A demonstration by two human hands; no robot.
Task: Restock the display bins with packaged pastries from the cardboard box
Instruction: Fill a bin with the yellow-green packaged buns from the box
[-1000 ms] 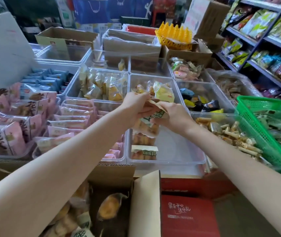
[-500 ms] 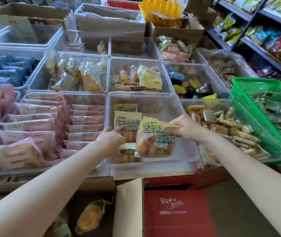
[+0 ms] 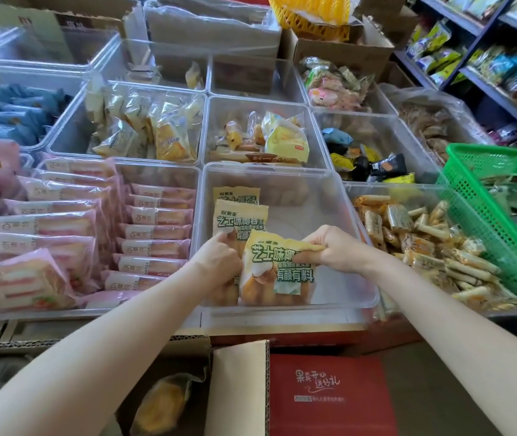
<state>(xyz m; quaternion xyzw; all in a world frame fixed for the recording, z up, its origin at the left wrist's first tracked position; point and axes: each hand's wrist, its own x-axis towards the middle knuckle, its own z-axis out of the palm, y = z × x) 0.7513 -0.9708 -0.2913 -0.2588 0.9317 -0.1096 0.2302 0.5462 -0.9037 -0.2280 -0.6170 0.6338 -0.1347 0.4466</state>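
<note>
Head view: both hands set pastry packets into a clear bin.
Right hand (image 3: pixel 334 248) pinches the crinkled top seam of a glossy yellow pastry packet (image 3: pixel 277 272), now lowered to the floor of the clear plastic bin (image 3: pixel 339 199); left hand (image 3: pixel 219 262), fingers curled, grips the neighbouring packet (image 3: pixel 240 220). Below, the cardboard box (image 3: pixel 240 385) stands open, and the camera has tilted downward.

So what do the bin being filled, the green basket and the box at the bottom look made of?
Bin: clear, glossy, seemingly rigid plastic; its contents show through the walls. Green basket: moulded plastic lattice. Box: brown corrugated cardboard, matte, with fluting along its cut edge.
</note>
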